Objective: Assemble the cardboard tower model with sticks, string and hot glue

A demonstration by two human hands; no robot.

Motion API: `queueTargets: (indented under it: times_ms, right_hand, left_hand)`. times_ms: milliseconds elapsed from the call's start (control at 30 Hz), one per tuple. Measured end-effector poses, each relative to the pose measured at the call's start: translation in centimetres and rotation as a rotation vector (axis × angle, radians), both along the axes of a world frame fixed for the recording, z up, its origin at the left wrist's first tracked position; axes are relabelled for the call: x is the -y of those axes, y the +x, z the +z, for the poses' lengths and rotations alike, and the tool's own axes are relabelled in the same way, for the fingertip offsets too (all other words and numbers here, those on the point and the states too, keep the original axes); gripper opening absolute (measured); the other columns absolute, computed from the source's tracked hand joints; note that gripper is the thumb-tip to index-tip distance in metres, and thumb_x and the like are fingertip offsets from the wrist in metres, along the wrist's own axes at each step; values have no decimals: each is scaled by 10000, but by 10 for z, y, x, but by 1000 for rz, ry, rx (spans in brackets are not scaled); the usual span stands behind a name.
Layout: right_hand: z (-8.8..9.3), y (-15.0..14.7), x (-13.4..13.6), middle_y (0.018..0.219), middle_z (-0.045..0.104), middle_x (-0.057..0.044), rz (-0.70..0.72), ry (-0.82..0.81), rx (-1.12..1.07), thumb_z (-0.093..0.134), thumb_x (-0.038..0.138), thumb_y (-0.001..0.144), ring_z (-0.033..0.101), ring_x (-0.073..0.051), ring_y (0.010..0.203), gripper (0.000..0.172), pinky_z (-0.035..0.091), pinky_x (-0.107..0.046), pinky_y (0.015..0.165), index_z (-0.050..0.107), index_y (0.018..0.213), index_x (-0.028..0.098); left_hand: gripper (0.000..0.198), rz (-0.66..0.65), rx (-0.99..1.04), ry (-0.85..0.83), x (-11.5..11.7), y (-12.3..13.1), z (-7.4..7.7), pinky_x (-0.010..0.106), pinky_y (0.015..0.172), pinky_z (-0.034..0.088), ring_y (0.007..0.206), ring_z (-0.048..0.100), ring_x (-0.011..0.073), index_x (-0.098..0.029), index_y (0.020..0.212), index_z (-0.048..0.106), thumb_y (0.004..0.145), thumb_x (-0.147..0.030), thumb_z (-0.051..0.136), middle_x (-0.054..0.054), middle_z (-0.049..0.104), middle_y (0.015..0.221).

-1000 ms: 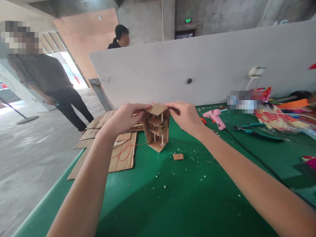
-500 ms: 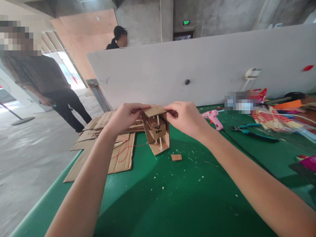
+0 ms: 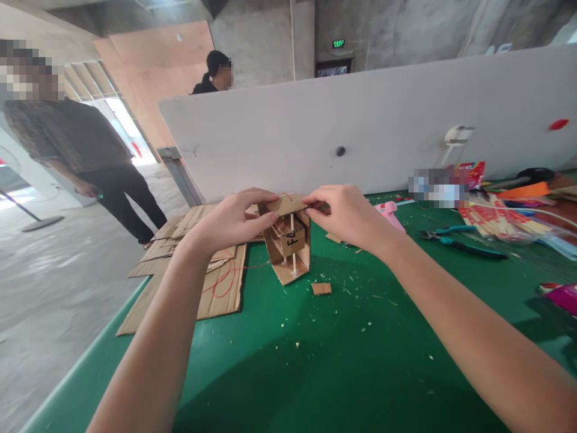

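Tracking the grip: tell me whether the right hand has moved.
Yes. The right hand, pinching the model, has shifted right: it now covers most of the glue gun, seen whole before.

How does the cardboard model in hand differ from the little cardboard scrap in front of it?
The cardboard model stands upright, built on sticks; the cardboard scrap lies flat. The model is far larger. Left hand and right hand pinch the model's top; nothing touches the scrap. Both are brown, on the green table.

Bright daylight from the doorway (image 3: 121,129) at left, soft arm shadows on green table (image 3: 342,361), wide-angle edge stretching
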State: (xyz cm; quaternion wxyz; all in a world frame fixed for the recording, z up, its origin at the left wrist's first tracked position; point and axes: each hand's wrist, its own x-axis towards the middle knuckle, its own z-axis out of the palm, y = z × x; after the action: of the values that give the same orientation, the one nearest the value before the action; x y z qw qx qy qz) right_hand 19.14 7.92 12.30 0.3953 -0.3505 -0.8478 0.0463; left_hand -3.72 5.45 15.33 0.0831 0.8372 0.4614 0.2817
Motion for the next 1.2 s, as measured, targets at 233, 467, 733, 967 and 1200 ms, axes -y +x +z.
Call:
queueTargets:
  times_ms: [233, 467, 733, 967, 1200]
  right_hand:
    - [0, -2, 1, 944, 735, -72, -4, 9, -2, 555, 142, 864, 650, -165, 768, 205, 505, -316, 725, 752, 912, 169]
    - [-1, -2, 1, 931, 739, -66, -8, 21, 14, 551, 150, 869, 647, -164, 768, 214, 491, -311, 723, 760, 906, 175]
    - [-2, -4, 5, 802, 738, -34, -22, -13, 8, 513, 156, 877, 600, -137, 650, 258, 434, -291, 616, 764, 936, 178]
    - [-2, -1, 3, 933, 766, -67, 19, -76, -31, 545, 164, 863, 687, -177, 783, 230, 523, -326, 717, 751, 967, 163]
    - [6, 1, 12, 948, 773, -71, 84, -207, -77, 638, 172, 818, 720, -195, 847, 238, 581, -340, 784, 748, 1028, 155]
  left_hand:
    - [413, 105, -98, 105, -3, 5, -3, 403, 887, 551, 1017, 670, 274, -213, 1127, 723, 827, -475, 612, 91, 731, 1125]
    - [382, 135, -94, 83, -2, 7, -3, 382, 836, 568, 903, 683, 244, -220, 1063, 747, 810, -481, 628, 61, 747, 1041]
    - [338, 142, -150, 106, 2, 9, -2, 381, 803, 549, 856, 682, 239, -227, 1038, 740, 854, -459, 576, 63, 748, 1016]
    - [342, 179, -187, 153, 6, 18, -4, 378, 719, 535, 776, 661, 242, -211, 991, 701, 864, -496, 560, 71, 728, 878]
    - [344, 59, -38, 95, -8, 6, -10, 375, 881, 563, 1016, 654, 245, -218, 1094, 701, 804, -384, 624, 80, 704, 1127]
